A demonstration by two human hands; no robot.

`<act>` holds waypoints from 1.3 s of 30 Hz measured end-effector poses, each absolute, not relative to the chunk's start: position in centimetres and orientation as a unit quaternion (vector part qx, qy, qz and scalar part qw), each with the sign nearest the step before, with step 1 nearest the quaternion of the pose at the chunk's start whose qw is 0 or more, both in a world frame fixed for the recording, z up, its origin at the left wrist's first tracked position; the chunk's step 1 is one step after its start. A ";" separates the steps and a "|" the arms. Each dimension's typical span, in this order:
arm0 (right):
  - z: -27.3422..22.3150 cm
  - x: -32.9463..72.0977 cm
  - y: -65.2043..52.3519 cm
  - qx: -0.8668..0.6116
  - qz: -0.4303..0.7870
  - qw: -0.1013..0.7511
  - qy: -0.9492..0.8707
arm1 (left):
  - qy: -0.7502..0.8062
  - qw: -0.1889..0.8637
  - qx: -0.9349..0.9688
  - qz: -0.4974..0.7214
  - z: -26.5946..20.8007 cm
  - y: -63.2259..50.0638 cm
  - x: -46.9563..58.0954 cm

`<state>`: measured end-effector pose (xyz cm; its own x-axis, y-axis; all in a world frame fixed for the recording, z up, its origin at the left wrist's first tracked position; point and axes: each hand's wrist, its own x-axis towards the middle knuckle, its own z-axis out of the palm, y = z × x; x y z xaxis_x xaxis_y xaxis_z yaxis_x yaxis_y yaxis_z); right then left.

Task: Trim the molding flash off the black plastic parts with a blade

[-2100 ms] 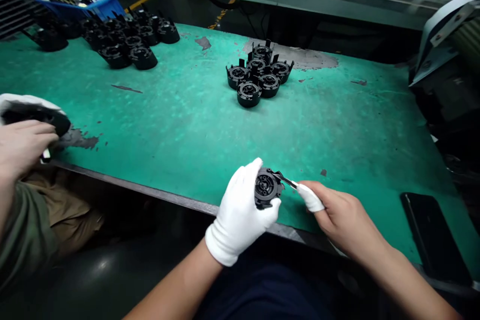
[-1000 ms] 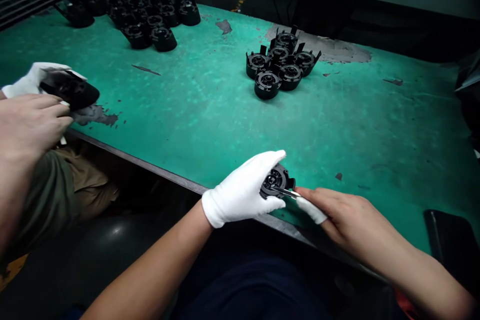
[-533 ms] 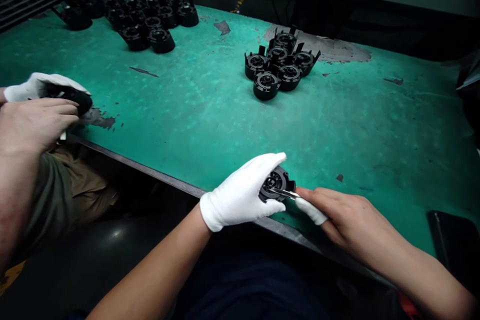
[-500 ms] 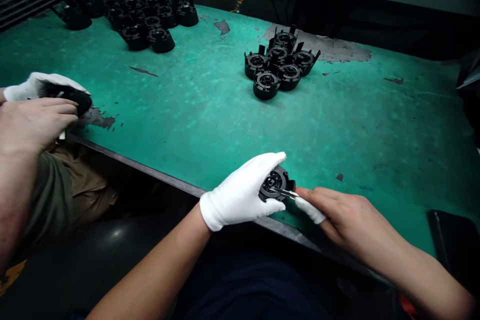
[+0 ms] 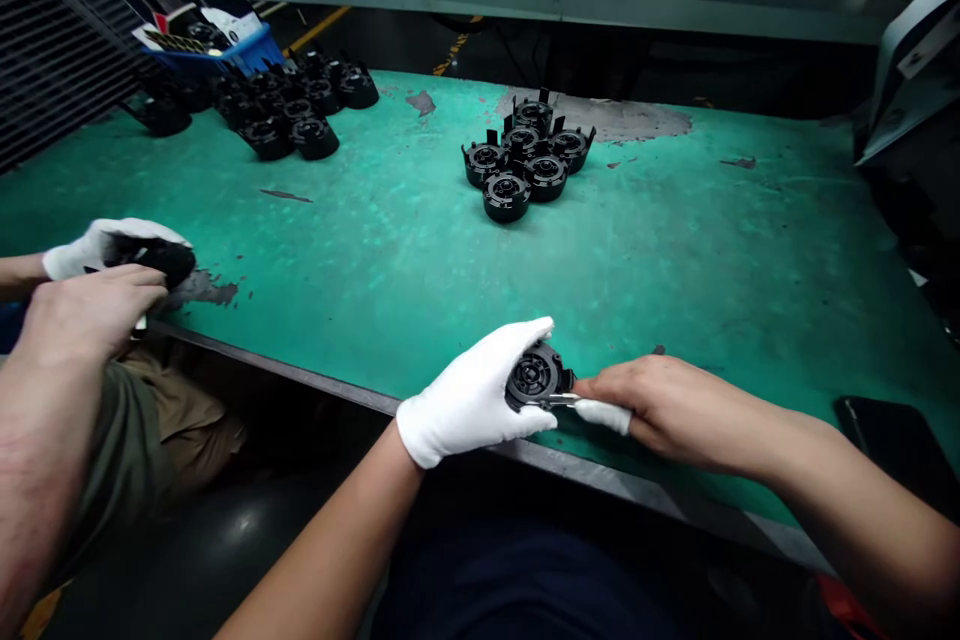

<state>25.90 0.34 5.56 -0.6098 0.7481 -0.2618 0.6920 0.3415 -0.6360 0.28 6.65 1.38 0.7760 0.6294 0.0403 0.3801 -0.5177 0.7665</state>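
My left hand (image 5: 474, 390), in a white glove, is wrapped round a round black plastic part (image 5: 534, 372) at the table's front edge. Ribs and a hub show on the part's upturned face, and a tab juts out on its right. My right hand (image 5: 652, 407), bare but for a white cover on the thumb, pinches a thin metal blade-like tool (image 5: 551, 400). The tool's shaft lies across the lower rim of the part, close to my left thumb. Its handle is hidden in my right fingers.
Several black parts with upright tabs (image 5: 506, 197) stand grouped on the green table (image 5: 375, 270); more (image 5: 313, 135) stand back left by a blue basket (image 5: 259, 50). At left, a co-worker's hands (image 5: 97, 305) hold a black part. A dark flat object (image 5: 892, 445) lies at right.
The tool has shifted from the middle of the part's face to its lower rim. My view has tilted up, showing more of the metal frame behind the table. Both hands keep their hold.
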 end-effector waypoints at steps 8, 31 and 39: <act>2.0 24.0 -5.9 -0.552 0.570 0.285 -0.537 | 0.489 0.249 0.774 0.315 -0.3 1.9 1.2; 2.4 13.1 -9.6 -0.347 0.857 0.366 -0.111 | 0.522 0.226 0.761 0.313 -1.4 0.8 0.4; 0.8 10.7 -10.3 -0.339 0.811 0.475 0.035 | 0.544 0.183 0.750 0.329 -1.7 0.5 1.2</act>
<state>10.69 -10.34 0.79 -0.3180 0.7470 -0.5839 -0.7948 -0.5458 -0.2654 1.20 0.51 -1.73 0.1919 0.9360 0.2950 0.6951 -0.3418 0.6325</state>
